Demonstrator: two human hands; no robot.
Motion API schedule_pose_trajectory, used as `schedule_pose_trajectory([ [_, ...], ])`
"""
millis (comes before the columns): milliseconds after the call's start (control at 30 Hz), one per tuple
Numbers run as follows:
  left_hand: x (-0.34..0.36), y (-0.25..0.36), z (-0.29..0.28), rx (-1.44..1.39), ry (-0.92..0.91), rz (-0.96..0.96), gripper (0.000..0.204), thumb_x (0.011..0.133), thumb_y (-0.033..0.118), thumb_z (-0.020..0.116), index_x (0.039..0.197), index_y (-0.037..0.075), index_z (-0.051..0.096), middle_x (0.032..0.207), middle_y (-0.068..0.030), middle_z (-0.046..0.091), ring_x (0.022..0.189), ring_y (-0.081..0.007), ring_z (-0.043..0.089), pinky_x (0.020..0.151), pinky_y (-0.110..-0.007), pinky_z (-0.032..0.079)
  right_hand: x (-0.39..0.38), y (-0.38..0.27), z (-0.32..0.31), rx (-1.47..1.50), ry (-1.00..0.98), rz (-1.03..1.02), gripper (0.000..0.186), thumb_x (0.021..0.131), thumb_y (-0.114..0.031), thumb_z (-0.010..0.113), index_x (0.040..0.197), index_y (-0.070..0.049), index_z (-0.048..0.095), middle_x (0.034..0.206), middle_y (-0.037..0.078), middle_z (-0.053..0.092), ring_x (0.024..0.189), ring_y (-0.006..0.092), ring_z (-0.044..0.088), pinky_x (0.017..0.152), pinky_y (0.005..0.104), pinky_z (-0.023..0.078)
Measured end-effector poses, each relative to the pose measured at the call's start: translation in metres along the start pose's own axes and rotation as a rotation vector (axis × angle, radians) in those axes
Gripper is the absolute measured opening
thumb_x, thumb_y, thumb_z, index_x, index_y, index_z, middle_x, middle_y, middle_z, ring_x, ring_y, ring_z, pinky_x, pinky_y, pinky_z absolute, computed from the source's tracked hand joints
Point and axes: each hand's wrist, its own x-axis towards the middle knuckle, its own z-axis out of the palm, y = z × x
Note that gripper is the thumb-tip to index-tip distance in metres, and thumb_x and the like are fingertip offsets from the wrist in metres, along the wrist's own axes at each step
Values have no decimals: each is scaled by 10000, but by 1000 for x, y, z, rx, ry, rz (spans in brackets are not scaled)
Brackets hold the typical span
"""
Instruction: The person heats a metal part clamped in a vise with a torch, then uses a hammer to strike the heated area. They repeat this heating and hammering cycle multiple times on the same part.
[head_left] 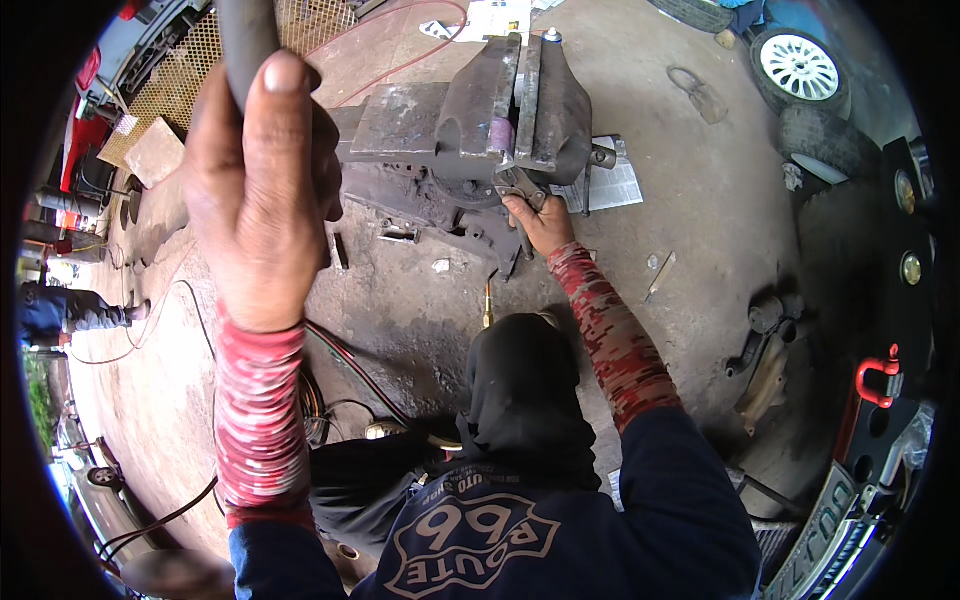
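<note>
My left hand (265, 180) is raised close to the camera, fingers wrapped round a thick grey handle (248, 40). The handle's upper end runs out of the picture, so I cannot tell what tool it belongs to. Lower and farther off, my right hand (545, 225) grips metal pliers (520, 185), whose jaws reach the underside of a large worn bench vise (480, 110). A small purplish cylindrical piece (501, 135) sits at the vise jaws, just above the pliers. Whether the pliers clamp it is too small to tell.
A brass-tipped torch (488, 305) and hoses (340, 350) lie before the vise. Newspaper (610, 178) lies beside it. Wheels (797, 65) stand far right, metal parts (770, 320) nearer. A red shackle (880, 375) is at the right edge. Another person's leg (85, 310) shows far left.
</note>
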Motion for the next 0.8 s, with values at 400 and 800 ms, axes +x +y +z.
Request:
schedule_pose_trajectory([
  [400, -6, -28, -26, 149, -174, -224, 337, 1065, 403, 564, 987, 76, 568, 634, 72, 427, 475, -6, 356, 403, -201, 299, -4, -5, 17, 97, 33, 3, 307, 953, -391, 721, 1079, -113, 759, 718, 11, 702, 621, 103, 630, 609, 302, 503],
  [800, 0, -28, -15, 368, -229, -103, 264, 1067, 325, 582, 1014, 67, 602, 680, 68, 492, 507, -38, 385, 443, -231, 317, -4, -5, 36, 215, 58, 15, 280, 969, -325, 716, 1132, -99, 742, 787, -16, 697, 657, 82, 608, 633, 282, 493],
])
